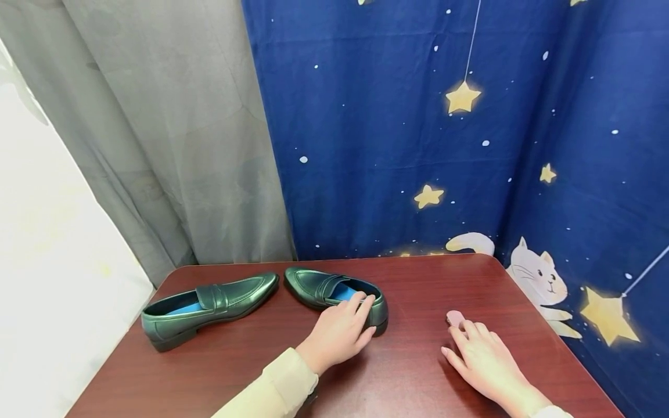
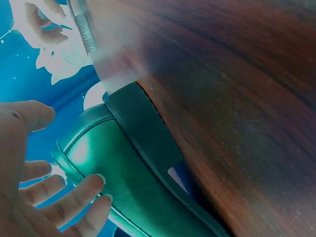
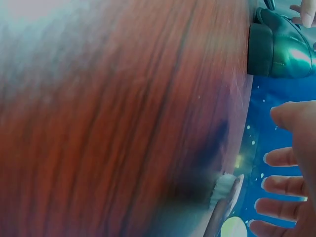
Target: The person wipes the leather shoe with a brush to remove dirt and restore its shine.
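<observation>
Two dark green loafers with blue insoles lie toe to toe on the table. Over the heel end of the right-hand loafer (image 1: 307, 284) hovers my left hand (image 1: 337, 332), its fingers loosely extended. In the left wrist view its fingertips overlap the loafer's heel (image 2: 123, 168); whether they touch is unclear. My right hand (image 1: 483, 357) is just above and behind a small pink brush (image 1: 455, 317), fingers relaxed. The right wrist view shows the brush's pale bristles (image 3: 222, 190) and a gap between the hand and it. The left-hand loafer (image 1: 235, 297) stands apart from both hands.
The reddish-brown wooden table (image 1: 413, 290) has rounded far corners. Behind it hang a grey curtain (image 1: 172, 128) and a blue star-patterned curtain (image 1: 366, 145) with a cat print. A bright white area (image 1: 42, 261) lies to the left.
</observation>
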Motion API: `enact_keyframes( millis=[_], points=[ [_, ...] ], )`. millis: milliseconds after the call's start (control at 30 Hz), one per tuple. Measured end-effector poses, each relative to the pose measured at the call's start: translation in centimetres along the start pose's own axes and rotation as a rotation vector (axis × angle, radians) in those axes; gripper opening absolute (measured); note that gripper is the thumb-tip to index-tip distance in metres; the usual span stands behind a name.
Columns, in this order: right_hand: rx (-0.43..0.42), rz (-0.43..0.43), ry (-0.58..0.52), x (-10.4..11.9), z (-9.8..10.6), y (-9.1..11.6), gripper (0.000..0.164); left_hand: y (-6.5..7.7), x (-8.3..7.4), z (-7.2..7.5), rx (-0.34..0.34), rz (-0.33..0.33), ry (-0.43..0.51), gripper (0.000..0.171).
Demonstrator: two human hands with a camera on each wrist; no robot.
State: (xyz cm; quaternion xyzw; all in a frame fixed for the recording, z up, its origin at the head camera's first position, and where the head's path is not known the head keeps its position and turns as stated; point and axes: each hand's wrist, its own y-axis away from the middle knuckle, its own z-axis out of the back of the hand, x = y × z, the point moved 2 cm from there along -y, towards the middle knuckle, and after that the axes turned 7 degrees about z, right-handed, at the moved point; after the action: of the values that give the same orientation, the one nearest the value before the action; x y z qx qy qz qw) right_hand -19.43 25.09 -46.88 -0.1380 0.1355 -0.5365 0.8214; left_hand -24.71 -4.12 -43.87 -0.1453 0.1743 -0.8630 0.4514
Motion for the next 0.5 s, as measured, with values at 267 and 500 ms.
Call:
enact_keyframes(
  millis=[267, 500],
  points=[
    [0.017, -0.080, -0.017, -0.8, -0.3, 0.6, 0.042, -0.9, -0.9, -0.4, 0.033, 0.037, 0.030, 0.054],
    [0.020, -0.133, -0.015, -1.4, -0.1, 0.9, 0.031, -2.1, -1.8, -0.6, 0.040, 0.112, 0.076, 0.044]
  ],
)
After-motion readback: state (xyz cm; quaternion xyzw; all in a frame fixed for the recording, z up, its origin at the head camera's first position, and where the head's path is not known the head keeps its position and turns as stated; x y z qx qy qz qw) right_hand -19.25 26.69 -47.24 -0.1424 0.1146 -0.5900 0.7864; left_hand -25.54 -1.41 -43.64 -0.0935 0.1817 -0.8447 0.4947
